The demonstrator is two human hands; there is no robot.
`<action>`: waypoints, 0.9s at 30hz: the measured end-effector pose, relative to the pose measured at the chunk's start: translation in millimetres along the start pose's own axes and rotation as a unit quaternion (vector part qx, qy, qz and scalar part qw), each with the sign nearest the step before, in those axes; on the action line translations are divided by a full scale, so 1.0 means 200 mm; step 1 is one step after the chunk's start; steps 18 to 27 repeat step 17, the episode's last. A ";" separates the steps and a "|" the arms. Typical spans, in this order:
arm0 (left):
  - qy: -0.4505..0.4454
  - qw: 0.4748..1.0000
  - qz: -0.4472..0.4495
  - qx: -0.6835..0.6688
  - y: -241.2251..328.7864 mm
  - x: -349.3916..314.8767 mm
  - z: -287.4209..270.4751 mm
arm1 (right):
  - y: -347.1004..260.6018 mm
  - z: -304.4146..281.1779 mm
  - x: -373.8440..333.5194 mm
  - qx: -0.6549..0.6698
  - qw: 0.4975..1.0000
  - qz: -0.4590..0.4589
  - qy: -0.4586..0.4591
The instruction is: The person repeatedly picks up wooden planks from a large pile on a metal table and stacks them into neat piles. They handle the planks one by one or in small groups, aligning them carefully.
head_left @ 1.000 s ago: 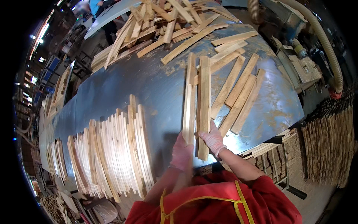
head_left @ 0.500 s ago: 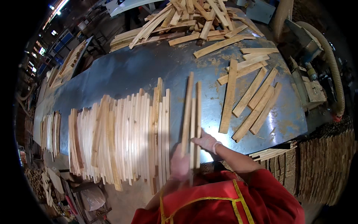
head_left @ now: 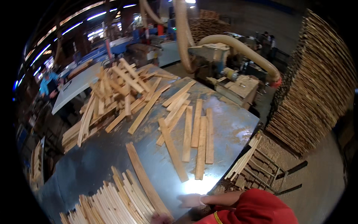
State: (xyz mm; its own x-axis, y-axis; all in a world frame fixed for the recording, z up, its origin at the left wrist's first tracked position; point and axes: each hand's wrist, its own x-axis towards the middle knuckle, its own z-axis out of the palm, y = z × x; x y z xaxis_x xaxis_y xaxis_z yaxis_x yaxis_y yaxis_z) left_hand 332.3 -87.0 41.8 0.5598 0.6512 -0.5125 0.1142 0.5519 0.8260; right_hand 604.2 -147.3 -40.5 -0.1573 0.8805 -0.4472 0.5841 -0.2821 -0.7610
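Observation:
My left hand [head_left: 161, 218] is at the bottom edge, blurred and partly cut off, at the near end of a wooden slat [head_left: 146, 179]. Whether its fingers grip that slat cannot be made out. The slat leans beside the right end of a row of upright-edged pale slats [head_left: 108, 203]. To the right, my right hand [head_left: 190, 200] hovers over or rests on the metal tabletop [head_left: 227, 140], fingers stretched out leftward, somewhat blurred, with nothing visible in them. Several loose flat slats [head_left: 201, 147] lie just beyond it.
A heap of wooden slats [head_left: 121, 84] covers the table's far end. Behind stands a machine [head_left: 238, 87] with a ribbed hose [head_left: 242, 46]. A tall wood stack [head_left: 313, 86] rises at right, near a metal rack [head_left: 266, 166]. A person in blue [head_left: 48, 84] stands far left.
The view has swung right and upward. My right hand has come away from the slats that stood between my hands. One slat now shows its wide face beside the row.

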 end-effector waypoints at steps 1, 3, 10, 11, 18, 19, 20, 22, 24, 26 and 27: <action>-0.051 0.998 0.032 0.017 0.02 0.13 -0.08 | 0.03 -0.02 -0.09 0.011 1.000 0.018 0.011; 0.027 0.986 0.160 -0.024 0.58 0.24 0.09 | 0.16 0.00 -0.21 0.013 0.999 0.040 0.020; 0.132 0.851 0.500 0.095 1.53 0.44 0.51 | 0.17 0.14 -0.81 0.163 0.971 0.172 0.016; 0.115 0.848 0.489 0.166 1.47 0.40 0.55 | 0.12 0.11 -0.93 0.204 0.962 0.180 -0.024; -0.102 0.875 0.230 0.413 0.12 0.31 1.02 | 0.74 0.85 -1.62 0.235 0.914 0.301 0.136; -0.102 0.875 0.230 0.413 0.12 0.31 1.02 | 0.74 0.85 -1.62 0.235 0.914 0.301 0.136; -0.102 0.875 0.230 0.413 0.12 0.31 1.02 | 0.74 0.85 -1.62 0.235 0.914 0.301 0.136; -0.102 0.875 0.230 0.413 0.12 0.31 1.02 | 0.74 0.85 -1.62 0.235 0.914 0.301 0.136; -0.102 0.875 0.230 0.413 0.12 0.31 1.02 | 0.74 0.85 -1.62 0.235 0.914 0.301 0.136; -0.102 0.875 0.230 0.413 0.12 0.31 1.02 | 0.74 0.85 -1.62 0.235 0.914 0.301 0.136; -0.102 0.875 0.230 0.413 0.12 0.31 1.02 | 0.74 0.85 -1.62 0.235 0.914 0.301 0.136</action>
